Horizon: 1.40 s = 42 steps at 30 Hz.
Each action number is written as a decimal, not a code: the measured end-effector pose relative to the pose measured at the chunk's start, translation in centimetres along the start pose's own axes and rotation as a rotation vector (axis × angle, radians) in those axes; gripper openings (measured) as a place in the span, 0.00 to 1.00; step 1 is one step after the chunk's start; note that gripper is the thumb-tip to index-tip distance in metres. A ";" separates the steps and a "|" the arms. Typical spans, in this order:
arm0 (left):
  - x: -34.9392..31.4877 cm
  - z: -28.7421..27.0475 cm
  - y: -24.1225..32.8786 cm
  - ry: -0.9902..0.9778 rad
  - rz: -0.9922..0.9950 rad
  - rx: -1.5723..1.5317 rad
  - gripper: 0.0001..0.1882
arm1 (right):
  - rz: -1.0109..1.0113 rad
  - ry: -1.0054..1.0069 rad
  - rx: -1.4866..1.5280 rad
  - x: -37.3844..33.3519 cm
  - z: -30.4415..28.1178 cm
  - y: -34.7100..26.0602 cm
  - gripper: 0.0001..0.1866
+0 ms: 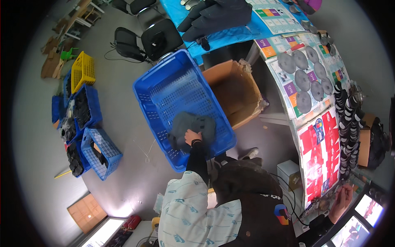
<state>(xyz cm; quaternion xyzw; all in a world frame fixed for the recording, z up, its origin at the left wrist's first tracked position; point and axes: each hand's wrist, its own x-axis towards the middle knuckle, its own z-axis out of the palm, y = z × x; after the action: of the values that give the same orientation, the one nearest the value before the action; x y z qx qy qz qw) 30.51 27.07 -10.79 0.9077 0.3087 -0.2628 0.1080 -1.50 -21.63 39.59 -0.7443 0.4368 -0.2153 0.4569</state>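
My left hand (193, 136) reaches down into a large blue plastic crate (144, 88). Its fingers are bent and closed on a dark grey, soft-looking piece, one of a heap of grey pieces (181, 122) at the crate's near end. The exact kind of these pieces cannot be made out. Far to the right, my right hand (341, 201) is held up beside the table edge, near the lit screens (352, 232). Its fingers are loosely curled and apart, and nothing shows in them.
An open cardboard box (247, 92) stands right of the crate. Flat round grey pieces (303, 80) lie on the right-hand table, with rows of black-and-grey pieces (347, 127) along its far side. Black chairs (160, 39) are ahead; blue baskets (103, 154) and a yellow crate (83, 72) stand left.
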 end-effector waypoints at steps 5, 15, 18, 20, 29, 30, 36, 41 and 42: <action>-0.1 0.0 0.5 0.208 0.109 0.025 0.39 | 0.100 0.043 0.055 -1.8 1.3 -0.4 0.05; -1.3 -2.2 1.4 0.126 0.518 0.046 0.27 | 0.075 -0.017 0.076 -2.9 4.4 0.8 0.03; -0.9 -2.5 -0.4 0.196 0.758 -0.080 0.28 | 0.058 -0.052 0.119 -2.8 4.9 1.8 0.02; 0.3 -3.3 -3.2 0.198 0.746 -0.181 0.29 | 0.013 -0.145 0.124 -2.5 5.6 3.2 0.02; -3.6 -15.9 -2.9 -0.596 0.537 -1.370 0.27 | 0.144 -0.353 0.073 -2.2 9.4 5.5 0.05; -5.5 -18.0 -1.8 -0.753 0.523 -1.397 0.26 | 0.159 -0.403 0.104 -2.0 10.3 4.8 0.06; -19.9 -23.9 6.2 -1.003 0.722 -1.224 0.25 | 0.030 -0.792 0.293 -1.2 18.3 -0.9 0.23; -29.5 -22.5 11.3 -1.282 0.921 -0.825 0.24 | -0.267 -0.594 -0.193 -2.3 20.1 -2.1 0.41; -29.5 -20.8 11.8 -1.256 0.966 -0.756 0.24 | -0.247 -0.506 -0.165 -2.6 19.3 -1.2 0.39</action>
<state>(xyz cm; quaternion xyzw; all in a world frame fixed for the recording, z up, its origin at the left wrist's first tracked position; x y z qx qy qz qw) 26.48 10.35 23.08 0.5300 -0.1595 -0.5195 0.6510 11.52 -9.68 31.36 -0.8566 0.2311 -0.0408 0.4596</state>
